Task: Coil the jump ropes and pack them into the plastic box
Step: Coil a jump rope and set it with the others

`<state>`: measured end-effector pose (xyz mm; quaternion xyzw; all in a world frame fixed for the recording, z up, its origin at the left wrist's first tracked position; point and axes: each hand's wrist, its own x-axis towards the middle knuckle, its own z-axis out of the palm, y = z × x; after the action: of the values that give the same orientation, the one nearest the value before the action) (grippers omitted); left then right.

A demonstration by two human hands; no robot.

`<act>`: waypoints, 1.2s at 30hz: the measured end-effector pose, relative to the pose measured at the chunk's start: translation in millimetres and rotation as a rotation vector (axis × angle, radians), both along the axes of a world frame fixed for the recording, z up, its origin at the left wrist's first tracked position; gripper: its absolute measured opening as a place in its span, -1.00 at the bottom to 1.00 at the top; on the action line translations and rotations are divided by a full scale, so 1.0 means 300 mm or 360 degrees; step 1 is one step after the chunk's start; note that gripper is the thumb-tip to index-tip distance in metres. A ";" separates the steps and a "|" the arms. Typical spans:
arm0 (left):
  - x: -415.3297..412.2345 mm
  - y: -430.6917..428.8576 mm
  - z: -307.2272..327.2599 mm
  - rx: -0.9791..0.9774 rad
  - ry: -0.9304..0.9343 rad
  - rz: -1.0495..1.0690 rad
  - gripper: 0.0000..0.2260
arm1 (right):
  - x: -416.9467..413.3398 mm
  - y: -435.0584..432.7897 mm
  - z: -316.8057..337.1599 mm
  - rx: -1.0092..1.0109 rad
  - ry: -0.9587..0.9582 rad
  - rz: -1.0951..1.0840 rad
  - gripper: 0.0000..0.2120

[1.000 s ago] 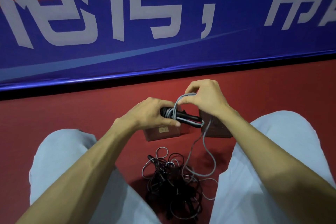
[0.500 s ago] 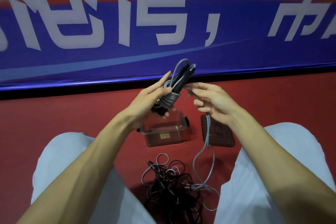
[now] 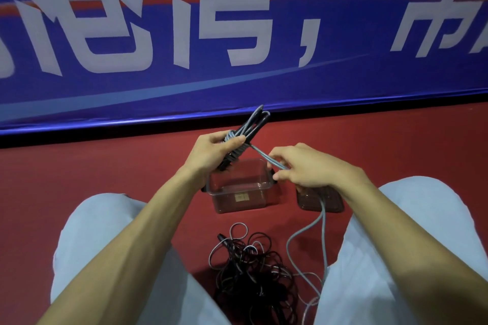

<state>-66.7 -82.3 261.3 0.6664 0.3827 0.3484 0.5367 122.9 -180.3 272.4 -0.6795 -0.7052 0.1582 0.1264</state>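
My left hand (image 3: pixel 211 152) grips the black handles wrapped with grey rope (image 3: pixel 244 137); my right hand (image 3: pixel 303 166) pinches the loose grey rope strand (image 3: pixel 266 158).

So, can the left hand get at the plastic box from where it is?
Probably yes: the left hand, gripping the wound jump rope, hangs just over the plastic box, whose top is open, its lid lying beside it.

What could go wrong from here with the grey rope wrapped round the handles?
1. The grey jump rope's slack trails from the right hand to the floor beside the tangle of black ropes. Pulling more in may snag or drag that tangle.
2. Only the left hand pins the wraps on the handles. If its grip eases, the turns could spring loose.
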 end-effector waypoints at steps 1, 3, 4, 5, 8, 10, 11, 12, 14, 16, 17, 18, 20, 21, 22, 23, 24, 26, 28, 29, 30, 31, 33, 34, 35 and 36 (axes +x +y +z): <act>0.002 0.007 -0.009 0.0068 0.0071 0.0023 -0.91 | -0.001 -0.002 0.002 0.0039 -0.0143 0.0031 -0.88; 0.005 0.033 -0.032 0.0240 0.0211 0.0039 -0.83 | -0.010 -0.014 0.009 0.0211 -0.0373 0.0137 -0.90; 0.004 0.042 -0.039 0.0311 0.0275 0.0022 -0.77 | -0.016 -0.023 0.015 0.0318 -0.0489 0.0192 -0.87; 0.003 0.045 -0.043 0.0374 0.0348 0.0001 -0.71 | -0.021 -0.032 0.023 0.0421 -0.0574 0.0236 -0.78; 0.002 0.033 -0.041 0.0566 0.0631 -0.0118 -0.62 | -0.032 -0.046 0.030 0.0565 -0.0738 0.0369 -0.50; 0.006 0.021 -0.038 0.0653 0.0814 -0.0308 -0.62 | -0.042 -0.040 0.022 0.0664 -0.0827 0.0456 -0.51; 0.006 0.015 -0.034 0.0681 0.0865 -0.0413 -0.60 | -0.044 -0.035 0.016 0.0730 -0.0804 0.0468 -0.56; 0.003 0.015 -0.033 0.0696 0.0897 -0.0505 -0.56 | -0.040 -0.029 0.007 0.0821 -0.0741 0.0474 -0.61; 0.000 0.014 -0.027 0.0753 0.0931 -0.0630 -0.53 | -0.029 -0.024 -0.007 0.1009 -0.0529 0.0411 -0.77; -0.001 0.002 -0.021 0.0801 0.0935 -0.0746 -0.54 | -0.023 -0.022 -0.008 0.1105 -0.0367 0.0293 -0.90; 0.000 -0.004 -0.021 0.0802 0.0909 -0.0790 -0.54 | -0.025 -0.022 -0.006 0.1067 -0.0304 0.0228 -0.90; 0.000 -0.007 -0.022 0.0797 0.0880 -0.0809 -0.55 | -0.026 -0.023 -0.003 0.0988 -0.0241 0.0143 -0.89; 0.000 -0.007 -0.021 0.0808 0.0842 -0.0803 -0.58 | -0.023 -0.023 0.004 0.0777 -0.0118 -0.0035 -0.89; 0.000 -0.005 -0.022 0.0831 0.0845 -0.0789 -0.60 | -0.019 -0.023 0.002 0.0677 -0.0038 -0.0107 -0.87; 0.001 -0.004 -0.022 0.0863 0.0873 -0.0784 -0.64 | -0.018 -0.022 -0.004 0.0588 0.0048 -0.0156 -0.85; 0.001 -0.005 -0.024 0.0898 0.0922 -0.0792 -0.69 | -0.018 -0.021 -0.010 0.0513 0.0130 -0.0184 -0.84; 0.003 -0.007 -0.029 0.0922 0.0991 -0.0807 -0.72 | -0.018 -0.017 -0.016 0.0457 0.0194 -0.0201 -0.83; 0.005 -0.017 -0.037 0.0961 0.1124 -0.0830 -0.74 | -0.022 -0.009 -0.023 0.0393 0.0243 -0.0222 -0.83; 0.004 -0.026 -0.043 0.0983 0.1157 -0.0810 -0.71 | -0.023 -0.002 -0.023 0.0395 0.0263 -0.0256 -0.83; 0.002 -0.030 -0.043 0.0985 0.1140 -0.0789 -0.66 | -0.022 0.002 -0.022 0.0420 0.0295 -0.0274 -0.83; 0.002 -0.034 -0.040 0.0984 0.1118 -0.0757 -0.58 | -0.019 0.006 -0.023 0.0442 0.0341 -0.0285 -0.83; 0.003 -0.036 -0.038 0.0998 0.1100 -0.0711 -0.50 | -0.017 0.010 -0.024 0.0460 0.0390 -0.0291 -0.83; 0.007 -0.039 -0.034 0.1058 0.1046 -0.0609 -0.48 | -0.013 0.015 -0.022 0.0479 0.0527 -0.0322 -0.82; 0.009 -0.040 -0.029 0.1070 0.0977 -0.0570 -0.54 | -0.011 0.015 -0.018 0.0487 0.0642 -0.0334 -0.82; 0.009 -0.041 -0.022 0.1070 0.0897 -0.0554 -0.62 | -0.007 0.015 -0.012 0.0489 0.0801 -0.0330 -0.83; 0.009 -0.039 -0.016 0.1062 0.0836 -0.0557 -0.70 | -0.002 0.013 -0.006 0.0485 0.0995 -0.0314 -0.84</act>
<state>-64.0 -94.1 256.4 0.9232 0.2544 0.1759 0.2282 122.3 -176.3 270.5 -0.6364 -0.5790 0.2386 0.4504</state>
